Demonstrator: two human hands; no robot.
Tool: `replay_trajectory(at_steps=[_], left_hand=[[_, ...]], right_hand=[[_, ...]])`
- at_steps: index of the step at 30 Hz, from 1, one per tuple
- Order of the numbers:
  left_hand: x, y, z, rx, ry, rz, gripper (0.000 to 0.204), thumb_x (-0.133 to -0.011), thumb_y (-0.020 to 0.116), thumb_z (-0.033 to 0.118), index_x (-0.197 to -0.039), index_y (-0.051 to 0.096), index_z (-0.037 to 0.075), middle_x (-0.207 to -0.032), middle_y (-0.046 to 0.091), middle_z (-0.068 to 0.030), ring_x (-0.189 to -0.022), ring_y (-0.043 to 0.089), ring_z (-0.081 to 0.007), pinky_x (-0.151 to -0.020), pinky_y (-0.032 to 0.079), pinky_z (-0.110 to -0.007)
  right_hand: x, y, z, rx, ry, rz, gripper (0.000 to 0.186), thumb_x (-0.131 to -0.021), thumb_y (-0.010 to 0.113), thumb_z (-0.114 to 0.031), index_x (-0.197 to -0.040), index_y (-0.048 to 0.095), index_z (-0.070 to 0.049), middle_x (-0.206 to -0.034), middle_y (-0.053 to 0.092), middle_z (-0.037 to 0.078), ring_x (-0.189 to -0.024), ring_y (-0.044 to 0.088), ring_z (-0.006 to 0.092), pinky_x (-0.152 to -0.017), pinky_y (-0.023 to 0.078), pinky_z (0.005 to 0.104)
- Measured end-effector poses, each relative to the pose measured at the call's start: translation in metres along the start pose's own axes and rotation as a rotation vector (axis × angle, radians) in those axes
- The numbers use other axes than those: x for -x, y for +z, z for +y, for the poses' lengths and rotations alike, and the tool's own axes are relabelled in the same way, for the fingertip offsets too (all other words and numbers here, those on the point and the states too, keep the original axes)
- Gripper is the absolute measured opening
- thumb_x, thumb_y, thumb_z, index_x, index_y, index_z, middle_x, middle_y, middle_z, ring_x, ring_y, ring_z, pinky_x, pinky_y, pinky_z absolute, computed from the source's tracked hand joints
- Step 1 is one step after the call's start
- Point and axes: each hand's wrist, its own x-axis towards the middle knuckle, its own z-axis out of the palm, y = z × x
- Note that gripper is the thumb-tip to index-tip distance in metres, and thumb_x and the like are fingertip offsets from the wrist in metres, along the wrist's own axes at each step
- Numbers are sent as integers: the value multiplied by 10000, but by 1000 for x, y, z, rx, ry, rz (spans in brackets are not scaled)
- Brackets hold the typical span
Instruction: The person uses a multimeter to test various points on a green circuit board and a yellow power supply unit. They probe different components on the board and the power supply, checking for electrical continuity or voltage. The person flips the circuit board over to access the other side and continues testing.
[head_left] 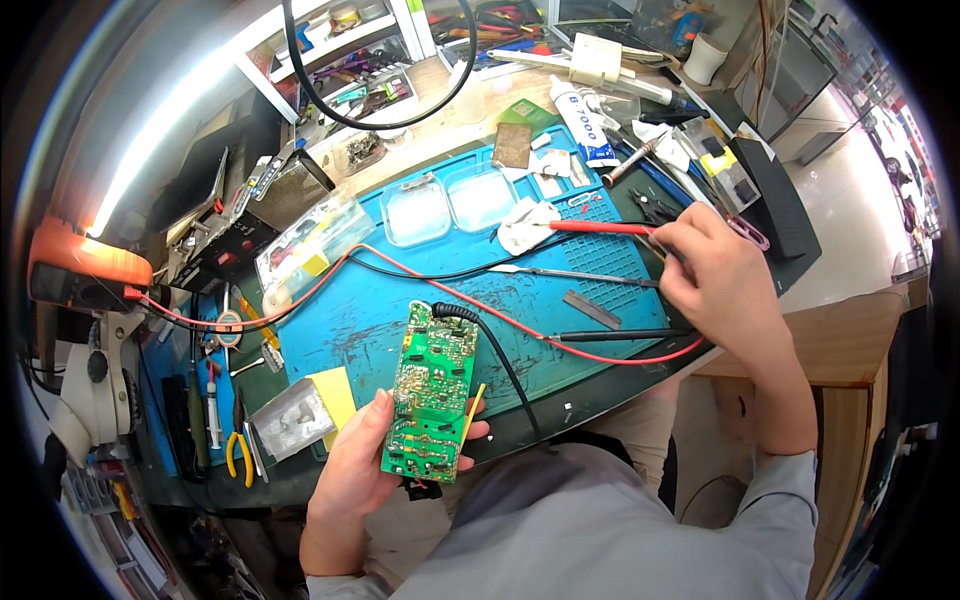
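Observation:
A green circuit board point(430, 395), densely set with solder joints and small parts, is held upright by its edges in my left hand point(352, 462). A black cord point(495, 350) leaves its top end and curves down toward the bench edge. My right hand point(722, 285) is closed on a red test probe point(600, 228) that points left. The probe's tip end lies over a crumpled white tissue point(527, 226); the tip itself cannot be made out. A red lead point(640, 358) and a black lead point(430, 277) run across from an orange meter point(88, 265) at the left.
On the blue work mat point(340, 330) lie tweezers point(575, 274), a slim black tool point(620, 335) and clear plastic trays point(418, 212). Yellow-handled pliers point(240, 455) are at left. A glue tube point(585, 122) and cluttered tools stand at the back. A black cable loop point(385, 125) hangs above.

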Motion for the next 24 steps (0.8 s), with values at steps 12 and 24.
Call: replay_trajectory(at_steps=[12,24], left_hand=[[0,3,4,-57,-38,19,674,-1137,317,470,-1535,387,-70,-1457,568,-246,-1273,629,-434,-961,600,-512],[3,1,6,-91,-67,39,687,-1128,328,485,-1513,420,-76,-1422,599,-250,-1215,672,-401,-923,620,-477]], right_hand=[[19,14,8,-1108,12,537,243,-1116,465,-84,-1305,581,15,-1117,691,148,-803,639,113,-700,549,221],[54,68,-99,-1114,-374,117,383,-855,852,-117,-1185,711,14,-993,750,105,-764,733,238,-619,589,316]])
